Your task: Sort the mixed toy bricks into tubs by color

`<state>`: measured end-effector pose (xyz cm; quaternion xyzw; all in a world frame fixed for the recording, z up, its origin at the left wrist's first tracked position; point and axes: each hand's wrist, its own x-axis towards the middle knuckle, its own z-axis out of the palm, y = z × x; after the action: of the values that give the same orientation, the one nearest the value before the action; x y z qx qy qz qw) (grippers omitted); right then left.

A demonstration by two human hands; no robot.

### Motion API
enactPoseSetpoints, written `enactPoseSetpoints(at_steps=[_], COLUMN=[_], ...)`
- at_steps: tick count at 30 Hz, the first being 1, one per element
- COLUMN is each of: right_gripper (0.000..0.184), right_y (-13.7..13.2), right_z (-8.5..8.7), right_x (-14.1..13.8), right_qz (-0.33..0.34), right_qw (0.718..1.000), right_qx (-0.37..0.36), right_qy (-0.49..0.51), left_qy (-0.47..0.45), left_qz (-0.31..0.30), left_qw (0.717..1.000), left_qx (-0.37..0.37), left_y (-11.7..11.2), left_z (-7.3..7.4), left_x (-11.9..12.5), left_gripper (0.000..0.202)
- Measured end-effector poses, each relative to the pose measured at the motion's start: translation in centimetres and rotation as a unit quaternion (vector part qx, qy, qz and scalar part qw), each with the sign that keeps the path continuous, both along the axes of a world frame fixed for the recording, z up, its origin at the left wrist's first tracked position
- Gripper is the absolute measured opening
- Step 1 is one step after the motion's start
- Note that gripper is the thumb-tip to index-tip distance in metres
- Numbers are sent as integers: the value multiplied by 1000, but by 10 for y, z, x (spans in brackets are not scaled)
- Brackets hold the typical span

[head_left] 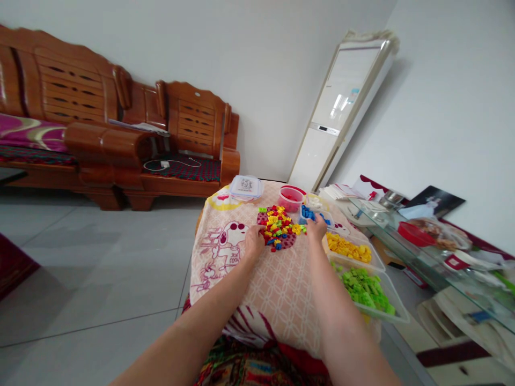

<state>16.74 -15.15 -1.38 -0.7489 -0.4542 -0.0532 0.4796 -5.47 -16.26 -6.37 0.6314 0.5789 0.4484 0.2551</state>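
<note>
A mixed pile of small toy building bricks (277,222) in red, yellow, green and blue lies on the cloth-covered table. At the pile's left edge is my left hand (254,241), its fingers curled in against the bricks. My right hand (317,228) reaches over the near edge of a clear box of blue bricks (308,212), fingers drawn together. What either hand holds, if anything, is too small to make out. Nearer on the right stand a box of yellow bricks (348,247) and a box of green bricks (366,289). Behind the pile is a round pink tub (290,199).
Stacked plastic lids (245,187) lie at the table's far left. A clear container with white pieces (316,202) stands behind the blue box. To the right is a cluttered glass shelf (418,244); a wooden sofa (108,139) and a tall white cabinet unit (333,115) stand beyond.
</note>
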Motion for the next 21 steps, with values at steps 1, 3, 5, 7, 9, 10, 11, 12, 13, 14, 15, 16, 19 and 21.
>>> enactPoseSetpoints(at_steps=[1, 3, 5, 7, 9, 10, 11, 12, 13, 14, 15, 16, 19, 21], right_gripper=[46, 51, 50, 46, 41, 39, 38, 38, 38, 38, 38, 39, 42, 40], right_y=[6, 11, 6, -8, -23, -29, -34, -38, -40, -42, -42, -43, -44, -46], right_z=[9, 16, 5, -20, -49, -61, -71, -78, -82, -84, -83, -81, -73, -70], right_x=[7, 12, 7, -6, -22, -29, -35, -40, -43, -46, -48, -50, -54, -57], right_qz=[-4, -2, 12, 38, 70, 86, 105, 118, 133, 146, 160, 173, 195, 192], right_qw=[1000, 1000, 999, 999, 996, 995, 992, 990, 987, 984, 982, 978, 962, 950], right_qx=[12, 27, 32, 27, 17, 12, 6, 1, -6, -12, -18, -26, -77, -113], right_qy=[1, -3, -14, -28, -46, -55, -66, -76, -86, -96, -104, -114, -177, -218], left_qy=[1, 3, 3, 2, -1, -3, -3, -4, -4, -5, -6, -8, -6, 1], left_qz=[0, -1, 0, -2, -3, -3, -3, -2, -1, 0, 0, -1, -4, -6], left_qw=[1000, 1000, 1000, 1000, 1000, 1000, 1000, 1000, 1000, 1000, 1000, 1000, 1000, 1000], left_qx=[-2, -6, -7, -4, -1, 0, -1, -2, -3, -4, -4, -6, -15, -16], left_y=[0, 1, 3, 3, 4, 3, 3, 2, 2, 1, 0, -1, -3, -3], left_z=[0, -1, -2, -3, -5, -5, -5, -5, -4, -4, -3, -1, 1, 2], left_x=[0, 0, 0, 1, 1, 1, 1, 1, 1, 1, 1, 0, -1, -1], left_gripper=[45, 45, 45, 45, 45, 45, 45, 45, 45, 45, 45, 45, 44, 44])
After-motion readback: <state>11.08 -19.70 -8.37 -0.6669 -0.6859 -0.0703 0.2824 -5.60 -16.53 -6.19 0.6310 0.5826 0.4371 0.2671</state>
